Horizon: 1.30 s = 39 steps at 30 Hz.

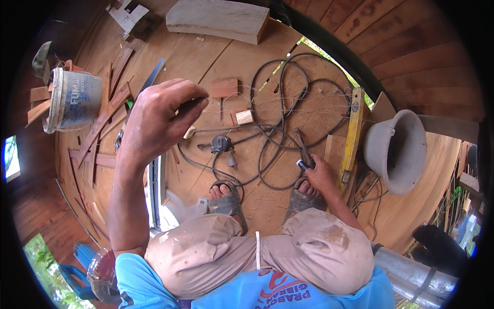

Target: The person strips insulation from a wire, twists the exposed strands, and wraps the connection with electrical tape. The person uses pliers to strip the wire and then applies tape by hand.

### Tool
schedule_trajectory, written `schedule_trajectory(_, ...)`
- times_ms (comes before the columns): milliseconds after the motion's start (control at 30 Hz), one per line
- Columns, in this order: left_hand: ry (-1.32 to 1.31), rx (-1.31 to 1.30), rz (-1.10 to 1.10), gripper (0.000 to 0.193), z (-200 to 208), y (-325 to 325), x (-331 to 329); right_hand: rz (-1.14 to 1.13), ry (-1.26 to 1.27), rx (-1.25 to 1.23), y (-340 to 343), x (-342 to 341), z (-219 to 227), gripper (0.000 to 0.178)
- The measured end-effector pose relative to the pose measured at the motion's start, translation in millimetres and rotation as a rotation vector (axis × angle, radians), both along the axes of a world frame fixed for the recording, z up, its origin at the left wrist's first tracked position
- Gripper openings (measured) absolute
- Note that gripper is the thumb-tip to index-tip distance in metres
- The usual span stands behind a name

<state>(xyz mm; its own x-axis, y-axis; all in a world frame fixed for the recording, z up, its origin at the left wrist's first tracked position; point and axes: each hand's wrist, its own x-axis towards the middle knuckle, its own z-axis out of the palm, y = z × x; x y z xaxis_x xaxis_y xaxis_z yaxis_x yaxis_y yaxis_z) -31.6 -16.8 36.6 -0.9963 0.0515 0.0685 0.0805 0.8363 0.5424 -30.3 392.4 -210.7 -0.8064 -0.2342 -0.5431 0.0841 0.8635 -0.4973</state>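
Our left hand (157,116) is raised at centre left of the frame, fingertips pinched on something too small to tell. Our right hand (320,172), lower right of centre, grips a hammer (303,149) by its handle, its head resting on the plank floor (216,67) among looping black cables (280,98), just beside a yellow level (352,129).

Dark-handled tool (303,149) tilted above tangled black cable (278,103)

Black cables (280,110) all over the brown plank floor (216,62), yellow level (353,135), grey bucket (399,150), beige dusty trousers (247,247), blue shirt (139,286).
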Motion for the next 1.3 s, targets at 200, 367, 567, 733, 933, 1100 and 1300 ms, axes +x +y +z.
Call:
schedule_trajectory(200, 0.026, 0.009, -0.092, 0.011, 20, 14, -4, 0.323, 0.258, -0.517, -54, -60, 108, 0.053)
schedule_trajectory(367, 0.099, 0.058, -0.159, 0.010, 33, 33, -8, 0.657, 0.352, -1.014, -142, -96, 190, 0.041)
schedule_trajectory(567, 0.135, 0.049, 0.079, 0.010, 28, 3, 5, 0.213, -0.228, -1.108, -149, -95, 191, 0.020)
schedule_trajectory(733, 0.052, 0.115, 0.304, 0.018, -14, -49, 13, -0.065, -0.050, -1.194, -108, -111, 167, 0.023)
schedule_trajectory(933, -0.025, 0.049, 0.378, 0.023, -66, -83, 14, -0.250, -0.016, -1.255, -69, -123, 156, 0.031)
schedule_trajectory(1100, -0.066, 0.019, 0.424, 0.028, -84, -101, 26, -0.326, -0.003, -1.222, -56, -128, 156, 0.030)
schedule_trajectory(1300, -0.095, 0.016, 0.461, 0.026, -95, -114, 40, -0.319, -0.049, -1.187, -57, -138, 155, 0.030)
